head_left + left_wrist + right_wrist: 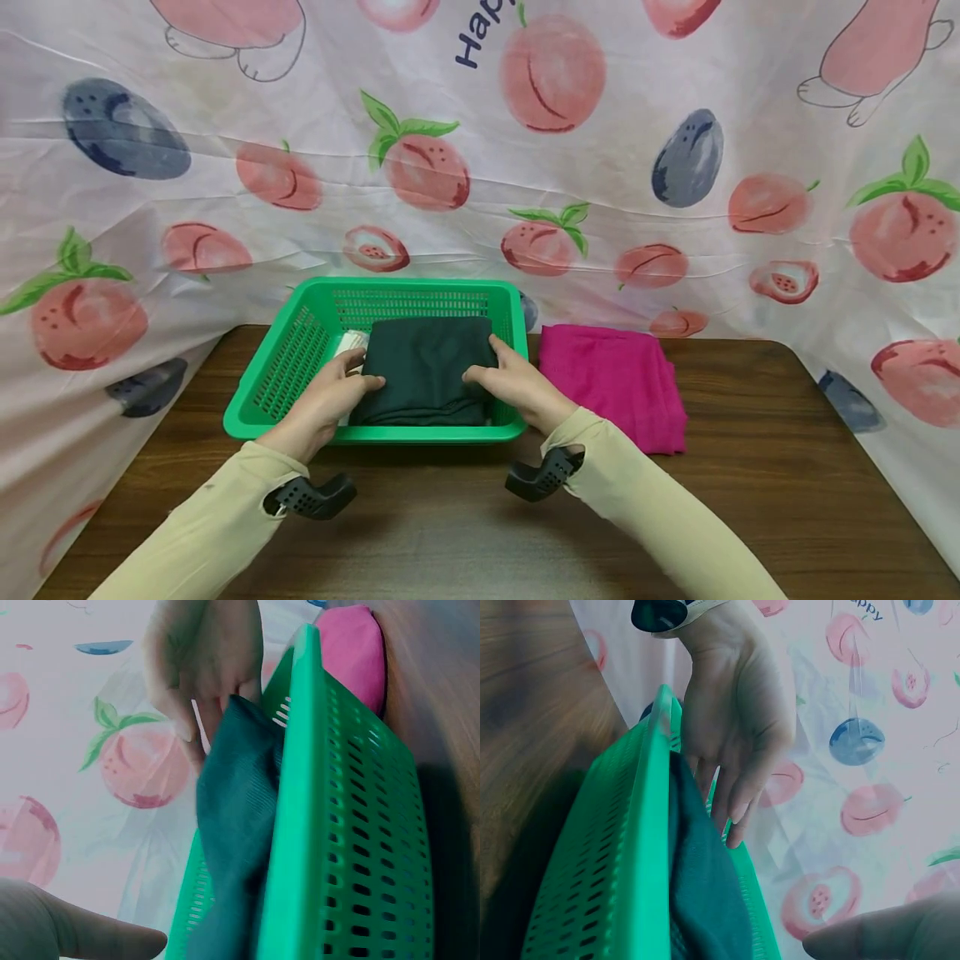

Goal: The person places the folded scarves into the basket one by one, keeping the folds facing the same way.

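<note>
Fingers of left hand (pixel 330 402) fairly straight, released, thumb sticking out above the left edge of the folded dark green cloth (pixel 423 362). Fingers of right hand (pixel 521 385) likewise loose, along the cloth's right edge, thumb lifted over its top; no grip on either side, fingertip contact hard to tell. Both hands reach in over the front rim, palms facing each other, forearms angled in from the near corners, black wrist mount (pixel 313 498) under the left cuff. Cloth lies inside green basket (pixel 435 434), against its right half; a white item (pixel 352 340) sits left of it, then a gap to the left wall. Right hand has little space to the right wall. Basket stands at the back edge of counter (pixel 750 433), left of centre. Folded magenta cloth (pixel 611 383) just right, also at back edge.
</note>
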The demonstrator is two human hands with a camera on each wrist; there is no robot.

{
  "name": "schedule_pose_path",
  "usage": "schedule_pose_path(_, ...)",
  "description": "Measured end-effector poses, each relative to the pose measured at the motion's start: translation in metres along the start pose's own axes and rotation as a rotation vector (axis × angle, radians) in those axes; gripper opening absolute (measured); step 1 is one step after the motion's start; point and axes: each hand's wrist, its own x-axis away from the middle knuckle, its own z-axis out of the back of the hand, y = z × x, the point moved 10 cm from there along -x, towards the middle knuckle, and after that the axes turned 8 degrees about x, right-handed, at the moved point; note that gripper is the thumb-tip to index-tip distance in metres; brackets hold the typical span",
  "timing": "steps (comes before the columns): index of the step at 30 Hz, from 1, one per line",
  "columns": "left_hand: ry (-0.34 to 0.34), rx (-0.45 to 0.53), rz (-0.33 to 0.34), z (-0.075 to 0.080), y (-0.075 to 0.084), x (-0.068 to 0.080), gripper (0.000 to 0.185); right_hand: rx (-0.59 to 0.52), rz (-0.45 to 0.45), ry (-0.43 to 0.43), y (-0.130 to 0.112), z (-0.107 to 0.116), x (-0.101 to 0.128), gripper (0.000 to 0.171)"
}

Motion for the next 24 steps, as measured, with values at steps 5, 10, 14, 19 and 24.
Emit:
schedule_pose_path(5,-0.009,-0.037,-0.016,0.0,0.008,0.006,0.066,0.033,0.017,0.011,-0.003,0.003,0.004,0.076)
schedule_pose_path(10,-0.027,-0.056,-0.02,-0.004,0.013,0.01,0.06,0.054,0.045,0.028,-0.005,0.006,0.007,0.071)
schedule_pose_path(14,-0.05,-0.061,-0.017,-0.007,0.013,0.012,0.058,0.075,0.074,0.041,-0.007,0.009,0.01,0.065)
schedule_pose_path(19,-0.073,-0.084,-0.015,-0.008,0.015,0.014,0.059,0.117,0.126,0.031,-0.012,0.007,0.015,0.058)
schedule_pose_path(24,-0.093,-0.119,-0.029,-0.011,0.014,0.015,0.06,0.147,0.111,-0.054,-0.006,-0.006,0.015,0.058)
